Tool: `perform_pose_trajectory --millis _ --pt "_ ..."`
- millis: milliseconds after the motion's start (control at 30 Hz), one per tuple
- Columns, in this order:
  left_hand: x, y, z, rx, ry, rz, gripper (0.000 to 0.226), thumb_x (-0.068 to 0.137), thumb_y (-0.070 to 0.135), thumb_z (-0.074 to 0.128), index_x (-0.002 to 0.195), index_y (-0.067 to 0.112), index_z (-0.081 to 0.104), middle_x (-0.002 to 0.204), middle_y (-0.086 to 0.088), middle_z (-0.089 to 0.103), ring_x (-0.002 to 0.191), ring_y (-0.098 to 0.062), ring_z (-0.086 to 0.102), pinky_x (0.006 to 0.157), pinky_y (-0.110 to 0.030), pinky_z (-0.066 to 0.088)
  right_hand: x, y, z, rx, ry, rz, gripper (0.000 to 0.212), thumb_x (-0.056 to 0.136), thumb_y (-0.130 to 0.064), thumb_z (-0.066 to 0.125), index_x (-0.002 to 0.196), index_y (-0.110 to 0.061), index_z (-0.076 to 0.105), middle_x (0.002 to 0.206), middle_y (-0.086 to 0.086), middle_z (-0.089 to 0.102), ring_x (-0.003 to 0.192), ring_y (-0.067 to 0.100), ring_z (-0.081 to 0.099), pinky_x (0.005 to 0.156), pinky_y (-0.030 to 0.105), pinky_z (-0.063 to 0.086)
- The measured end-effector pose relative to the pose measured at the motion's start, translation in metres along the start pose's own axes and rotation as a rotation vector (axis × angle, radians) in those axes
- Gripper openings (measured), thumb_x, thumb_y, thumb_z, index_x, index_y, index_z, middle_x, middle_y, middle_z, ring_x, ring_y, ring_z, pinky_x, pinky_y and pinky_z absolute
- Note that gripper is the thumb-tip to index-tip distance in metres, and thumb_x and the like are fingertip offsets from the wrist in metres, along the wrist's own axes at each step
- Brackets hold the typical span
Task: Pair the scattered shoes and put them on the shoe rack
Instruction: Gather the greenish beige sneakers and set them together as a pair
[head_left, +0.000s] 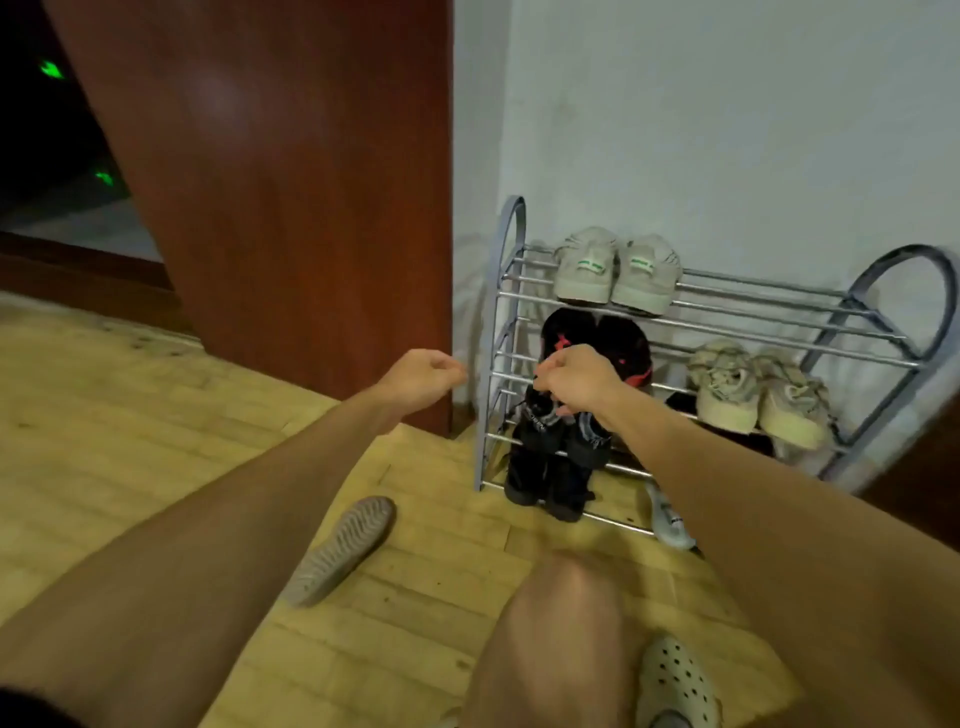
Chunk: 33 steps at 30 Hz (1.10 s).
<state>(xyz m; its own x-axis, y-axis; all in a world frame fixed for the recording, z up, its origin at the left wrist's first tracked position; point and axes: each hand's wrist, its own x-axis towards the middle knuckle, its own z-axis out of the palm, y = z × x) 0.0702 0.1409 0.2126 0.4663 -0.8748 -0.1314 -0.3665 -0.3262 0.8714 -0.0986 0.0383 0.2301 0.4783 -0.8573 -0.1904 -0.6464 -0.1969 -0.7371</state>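
The grey metal shoe rack (769, 332) stands against the white wall. Its top tier holds a beige sneaker pair (618, 270). The middle tier holds a black-and-red pair (618, 338) at the left and a beige knit pair (753, 389) at the right. My right hand (576, 379) grips a black pair of shoes (550, 467) by their collars, toes down at the left end of the bottom tier. My left hand (423, 376) hovers left of the rack, fingers curled, holding nothing. A grey shoe (340, 551) lies sole up on the wooden floor.
A white shoe (670, 519) lies at the rack's bottom front rail, partly hidden by my right arm. A brown wooden door (270, 197) stands just left of the rack. My knee (561, 623) and a foot in a perforated clog (675, 680) are in the foreground.
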Motion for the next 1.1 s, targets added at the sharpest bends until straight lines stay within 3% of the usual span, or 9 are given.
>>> perform_pose_trajectory --millis 100,233,333,567,700,833,933,1000,1100 --pt "-0.024 -0.055 -0.025 0.105 -0.022 -0.073 0.03 0.092 0.024 0.06 0.118 0.011 0.065 0.117 -0.006 0.064 0.101 -0.016 0.057 0.082 -0.025 0.041 -0.008 0.007 0.058 -0.089 -0.1 0.012 0.033 0.091 -0.01 0.057 0.115 0.012 0.062 0.085 0.017 0.057 0.08 0.024 0.052 0.075 0.04 0.053" --pt "-0.037 -0.131 -0.045 0.17 -0.057 -0.209 0.034 0.091 0.019 0.061 0.122 0.007 0.064 0.127 -0.011 0.061 0.103 -0.02 0.058 0.075 -0.023 0.042 -0.008 0.018 0.137 -0.164 -0.244 -0.005 0.023 0.088 -0.015 0.064 0.105 -0.002 0.072 0.107 0.012 0.067 0.095 0.023 0.06 0.089 0.036 0.051" --pt "-0.032 -0.19 -0.05 0.213 -0.104 -0.309 0.035 0.09 0.022 0.061 0.123 0.009 0.063 0.128 -0.01 0.06 0.115 -0.024 0.058 0.081 -0.022 0.042 -0.002 0.028 0.196 -0.207 -0.324 0.029 0.027 0.085 -0.02 0.066 0.106 -0.004 0.071 0.115 0.012 0.069 0.107 0.027 0.063 0.092 0.035 0.052" --pt "0.009 -0.317 -0.028 0.315 -0.194 -0.53 0.045 0.086 0.023 0.066 0.128 0.009 0.057 0.128 -0.014 0.06 0.114 -0.027 0.059 0.09 -0.028 0.045 0.023 0.063 0.304 -0.198 -0.468 0.112 0.027 0.087 -0.02 0.058 0.11 -0.01 0.07 0.114 0.005 0.067 0.107 0.024 0.061 0.077 0.024 0.044" --pt "0.03 -0.366 -0.013 0.487 -0.239 -0.56 0.056 0.089 0.023 0.063 0.139 0.008 0.044 0.143 -0.014 0.046 0.129 -0.029 0.048 0.102 -0.031 0.04 0.039 0.096 0.333 -0.148 -0.52 0.216 0.028 0.088 -0.018 0.059 0.113 -0.008 0.069 0.114 0.008 0.068 0.106 0.025 0.063 0.089 0.03 0.051" --pt "0.05 -0.407 -0.008 0.621 -0.218 -0.589 0.067 0.086 0.029 0.063 0.145 0.017 0.035 0.145 -0.014 0.04 0.128 -0.034 0.045 0.104 -0.042 0.043 0.062 0.106 0.344 0.032 -0.541 0.315 0.017 0.088 -0.017 0.059 0.1 -0.01 0.068 0.092 0.007 0.065 0.085 0.02 0.061 0.086 0.039 0.057" --pt "0.06 -0.429 0.0 0.586 -0.127 -0.658 0.078 0.085 0.026 0.063 0.151 0.029 0.02 0.147 -0.015 0.036 0.132 -0.038 0.039 0.107 -0.047 0.037 0.077 0.107 0.341 0.098 -0.487 0.308 0.028 0.088 -0.019 0.061 0.111 -0.003 0.068 0.103 0.012 0.07 0.097 0.026 0.066 0.092 0.044 0.055" --pt "0.064 -0.437 0.011 0.555 -0.111 -0.709 0.085 0.085 0.021 0.064 0.152 0.026 0.012 0.146 -0.018 0.036 0.132 -0.039 0.039 0.107 -0.049 0.036 0.081 0.117 0.34 0.101 -0.478 0.34 0.03 0.088 -0.017 0.061 0.113 -0.002 0.067 0.101 0.013 0.069 0.098 0.028 0.066 0.091 0.045 0.055" --pt "0.066 -0.437 0.025 0.671 -0.01 -0.78 0.076 0.084 0.021 0.067 0.147 0.014 0.024 0.145 -0.019 0.033 0.132 -0.038 0.034 0.106 -0.049 0.035 0.077 0.136 0.34 0.065 -0.491 0.394 0.028 0.09 -0.015 0.057 0.114 -0.005 0.067 0.098 0.01 0.065 0.092 0.025 0.062 0.086 0.04 0.056"
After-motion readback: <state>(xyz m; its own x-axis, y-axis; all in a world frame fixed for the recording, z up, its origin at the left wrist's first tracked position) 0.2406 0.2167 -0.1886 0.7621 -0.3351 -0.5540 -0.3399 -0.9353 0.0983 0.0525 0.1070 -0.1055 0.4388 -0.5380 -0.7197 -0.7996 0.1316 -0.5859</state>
